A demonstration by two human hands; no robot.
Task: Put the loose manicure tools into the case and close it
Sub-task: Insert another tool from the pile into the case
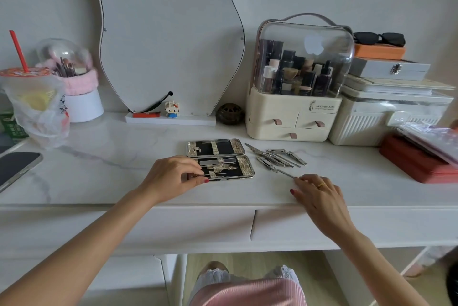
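The manicure case (244, 154) lies open on the white desk, black inside with gold trim, lid half at the back. A few tools sit strapped in its front half. My left hand (173, 176) rests on the case's front left corner, fingertips pinching a thin tool there. Several loose steel tools (277, 155) lie in a heap just right of the case. A thin metal stick (285, 173) points out of the heap toward me. My right hand (319, 194) touches its near end with the fingertips.
A cosmetics organizer (295, 117) and stacked boxes (389, 107) stand behind the tools. A red pouch (416, 164) lies at the right. A phone (17, 169) and a bagged drink (34, 104) are at the left. A mirror (168, 33) stands at the back.
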